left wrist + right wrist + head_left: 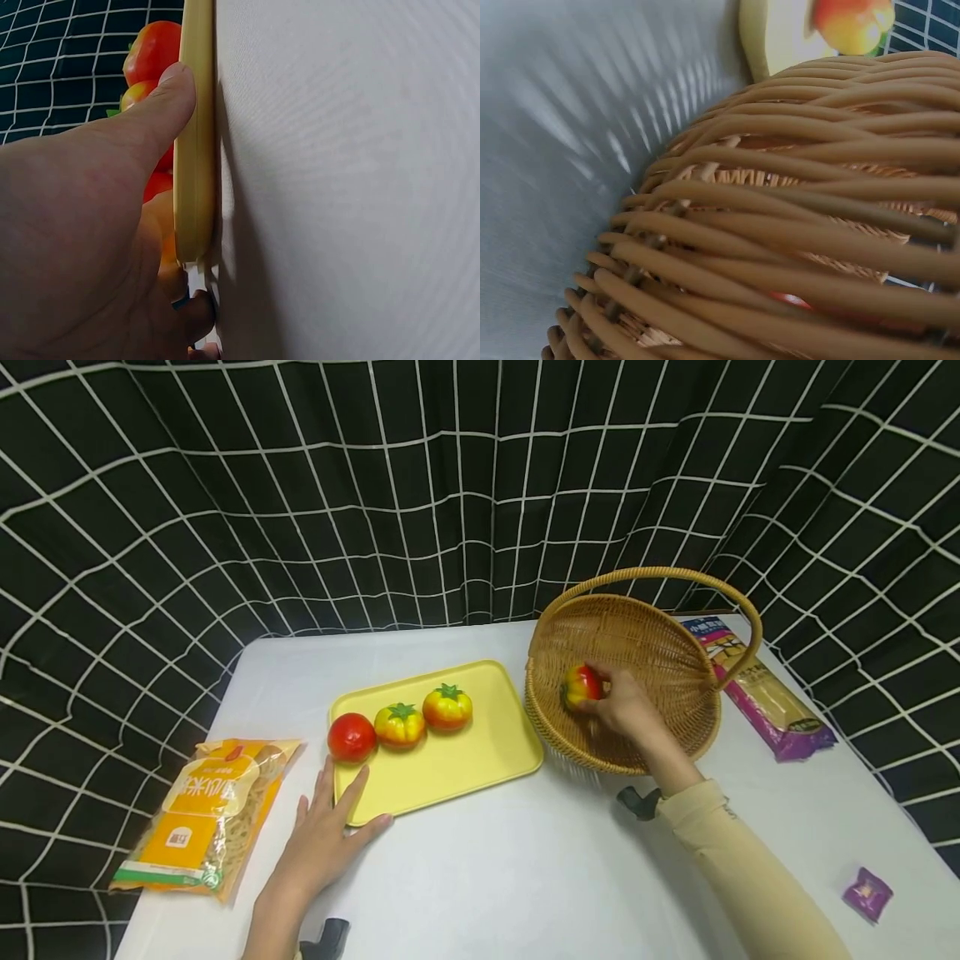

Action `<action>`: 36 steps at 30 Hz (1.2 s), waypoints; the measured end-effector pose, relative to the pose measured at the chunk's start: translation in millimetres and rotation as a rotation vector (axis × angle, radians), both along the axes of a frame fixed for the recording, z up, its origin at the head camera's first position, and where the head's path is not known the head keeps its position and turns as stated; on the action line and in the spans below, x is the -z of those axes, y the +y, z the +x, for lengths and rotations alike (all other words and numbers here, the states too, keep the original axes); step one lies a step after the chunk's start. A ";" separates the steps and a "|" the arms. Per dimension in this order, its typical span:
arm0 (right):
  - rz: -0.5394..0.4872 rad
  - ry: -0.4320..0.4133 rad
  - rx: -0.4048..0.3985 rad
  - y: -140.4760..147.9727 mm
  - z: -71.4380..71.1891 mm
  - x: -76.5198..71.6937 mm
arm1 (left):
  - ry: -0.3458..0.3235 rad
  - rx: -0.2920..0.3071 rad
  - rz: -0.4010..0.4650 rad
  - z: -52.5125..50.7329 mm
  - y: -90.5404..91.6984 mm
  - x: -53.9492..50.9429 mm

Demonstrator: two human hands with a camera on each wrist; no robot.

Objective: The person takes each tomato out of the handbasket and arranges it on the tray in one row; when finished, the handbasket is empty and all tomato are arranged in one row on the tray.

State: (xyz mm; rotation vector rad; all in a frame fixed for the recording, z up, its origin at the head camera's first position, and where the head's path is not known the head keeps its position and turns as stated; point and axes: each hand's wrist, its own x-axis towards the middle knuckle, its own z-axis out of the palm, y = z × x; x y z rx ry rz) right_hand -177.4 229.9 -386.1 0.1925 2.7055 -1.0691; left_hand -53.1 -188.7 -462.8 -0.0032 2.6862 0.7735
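Observation:
Inside the brown wicker basket, my right hand grips a red and yellow tomato between thumb and fingers. In the right wrist view the basket's woven side hides that hand. My left hand lies at the near left corner of a yellow tray, its fingers spread and fairly straight. The left wrist view shows its thumb against the tray's rim. A red tomato and two yellow-red tomatoes with green leaf tops sit in a row on the tray.
An orange and clear food bag lies left of the tray. Behind the basket's right side is a purple noodle packet. A small purple wrapped piece lies at the near right. Black grid-patterned cloth surrounds the white table.

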 end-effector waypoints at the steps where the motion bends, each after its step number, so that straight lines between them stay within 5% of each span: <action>1: 0.003 0.007 0.001 -0.3 -0.3 0.8 | 0.001 0.000 0.000 0.1 -0.2 0.0; 14: -0.038 0.016 0.050 1.5 -0.2 1.6 | -0.001 -0.005 0.003 0.7 -0.2 0.3; 36: -0.068 0.268 0.087 2.0 8.5 -31.1 | 0.022 0.008 -0.004 1.0 0.0 -2.0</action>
